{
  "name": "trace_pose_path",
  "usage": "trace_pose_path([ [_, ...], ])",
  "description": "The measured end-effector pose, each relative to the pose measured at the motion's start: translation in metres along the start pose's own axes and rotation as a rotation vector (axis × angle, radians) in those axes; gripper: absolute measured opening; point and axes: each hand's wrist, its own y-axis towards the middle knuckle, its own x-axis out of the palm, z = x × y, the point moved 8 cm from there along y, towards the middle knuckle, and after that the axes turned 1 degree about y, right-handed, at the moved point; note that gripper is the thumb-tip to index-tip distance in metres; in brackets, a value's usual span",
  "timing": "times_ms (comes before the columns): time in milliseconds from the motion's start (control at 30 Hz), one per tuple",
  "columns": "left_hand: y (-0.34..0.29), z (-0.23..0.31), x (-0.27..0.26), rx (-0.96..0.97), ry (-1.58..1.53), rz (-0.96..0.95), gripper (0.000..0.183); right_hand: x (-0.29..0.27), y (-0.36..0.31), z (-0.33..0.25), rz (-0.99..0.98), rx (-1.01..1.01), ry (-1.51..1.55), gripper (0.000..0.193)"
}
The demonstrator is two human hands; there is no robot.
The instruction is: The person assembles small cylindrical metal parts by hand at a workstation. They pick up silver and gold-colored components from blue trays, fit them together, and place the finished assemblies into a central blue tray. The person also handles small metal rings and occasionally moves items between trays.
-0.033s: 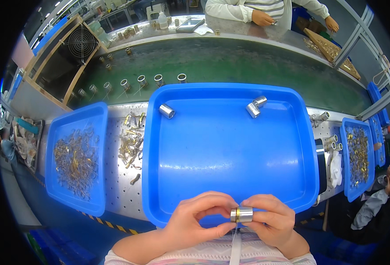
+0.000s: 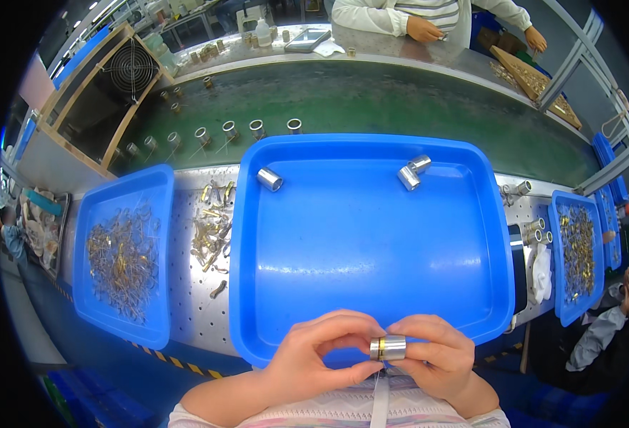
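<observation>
Head view: left grip (image 2: 318, 349), bare hand, pinching the gold-banded left end of metal cylinder (image 2: 394, 347); right grip (image 2: 439, 357) clasping its right end. Cylinder sits sideways between both, at near edge of large blue tray (image 2: 371, 228). Thin wire hanging under it. In tray: lone cylinder (image 2: 269, 180) far left, cylinder pair (image 2: 409, 178) touching, far right. Loose gold pieces (image 2: 211, 232) on perforated metal surface (image 2: 195, 324), left of tray.
</observation>
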Motion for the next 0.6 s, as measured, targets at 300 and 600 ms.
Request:
trace_pose_path([
  [300,-0.006,-0.013,-0.001,-0.104,-0.256,0.001,0.038,0.011,-0.003,-0.008,0.056,0.039,-0.013,0.018],
  [600,-0.007,-0.017,-0.006,-0.264,-0.375,0.011,0.039,0.015,0.003,-0.012,-0.007,0.012,-0.030,0.018],
])
